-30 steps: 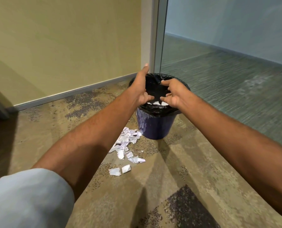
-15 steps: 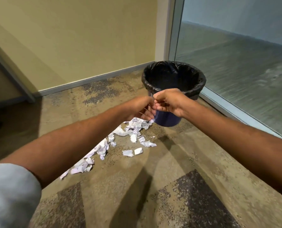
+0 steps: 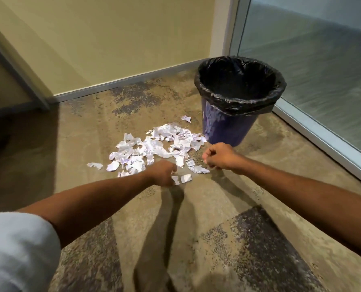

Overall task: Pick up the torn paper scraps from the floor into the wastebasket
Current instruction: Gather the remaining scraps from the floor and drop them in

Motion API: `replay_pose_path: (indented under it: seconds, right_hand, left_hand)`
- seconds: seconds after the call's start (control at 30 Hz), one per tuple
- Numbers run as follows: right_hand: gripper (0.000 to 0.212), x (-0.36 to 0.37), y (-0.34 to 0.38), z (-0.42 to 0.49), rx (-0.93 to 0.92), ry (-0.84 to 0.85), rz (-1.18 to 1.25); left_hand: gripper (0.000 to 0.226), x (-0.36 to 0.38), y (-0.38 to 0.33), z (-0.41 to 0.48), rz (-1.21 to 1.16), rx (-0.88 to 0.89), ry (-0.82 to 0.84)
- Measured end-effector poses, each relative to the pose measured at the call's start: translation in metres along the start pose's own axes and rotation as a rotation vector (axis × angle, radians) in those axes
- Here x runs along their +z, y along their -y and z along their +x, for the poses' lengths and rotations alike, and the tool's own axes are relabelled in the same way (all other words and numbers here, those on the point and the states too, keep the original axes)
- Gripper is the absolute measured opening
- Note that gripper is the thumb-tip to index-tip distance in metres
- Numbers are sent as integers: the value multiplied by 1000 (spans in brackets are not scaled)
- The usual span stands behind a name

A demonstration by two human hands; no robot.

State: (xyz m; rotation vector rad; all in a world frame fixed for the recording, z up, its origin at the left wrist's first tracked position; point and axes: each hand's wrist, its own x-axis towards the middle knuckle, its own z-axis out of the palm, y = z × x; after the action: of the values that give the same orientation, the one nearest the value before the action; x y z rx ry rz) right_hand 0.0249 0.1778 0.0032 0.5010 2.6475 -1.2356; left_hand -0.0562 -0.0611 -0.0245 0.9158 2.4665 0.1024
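Note:
A purple wastebasket (image 3: 228, 127) with a black liner stands on the floor at the upper right. A loose pile of white torn paper scraps (image 3: 154, 148) spreads over the carpet to its left and front. My left hand (image 3: 162, 172) hangs low over the near edge of the pile, fingers curled, beside two small scraps (image 3: 185, 178) that lie on the floor. My right hand (image 3: 217, 155) hovers just in front of the wastebasket's base, fingers curled under. I see no paper in either hand.
A yellow wall with a metal baseboard (image 3: 122, 82) runs behind the pile. A glass partition with a metal bottom frame (image 3: 322, 131) closes the right side, close to the wastebasket. Patterned carpet (image 3: 196, 228) stretches toward me.
Both hands have come down from the wastebasket's mouth, met briefly in front of it, then parted. They now sit low over the scraps. The view has tilted down and pulled back.

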Motion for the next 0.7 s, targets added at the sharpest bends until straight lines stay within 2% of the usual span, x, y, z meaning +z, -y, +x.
replay_pose_path:
  seconds: [0.1, 0.27, 0.47, 0.57, 0.7]
  right_hand:
    - [7, 13, -6, 7, -89, 42, -115]
    - [19, 53, -10, 15, -178, 111, -284]
    - [39, 97, -16, 19, -259, 156, -447]
    - [34, 109, -23, 22, -402, 128, -612]
    - [24, 112, -32, 27, -510, 68, -607]
  left_hand:
    - [41, 20, 12, 6, -7, -20, -13]
    - [46, 41, 19, 19, 11, -16, -92]
    - [14, 49, 27, 31, -54, 11, -191]
    - [10, 47, 29, 34, -100, 14, -196]
    - [6, 40, 29, 39, -292, -69, -281]
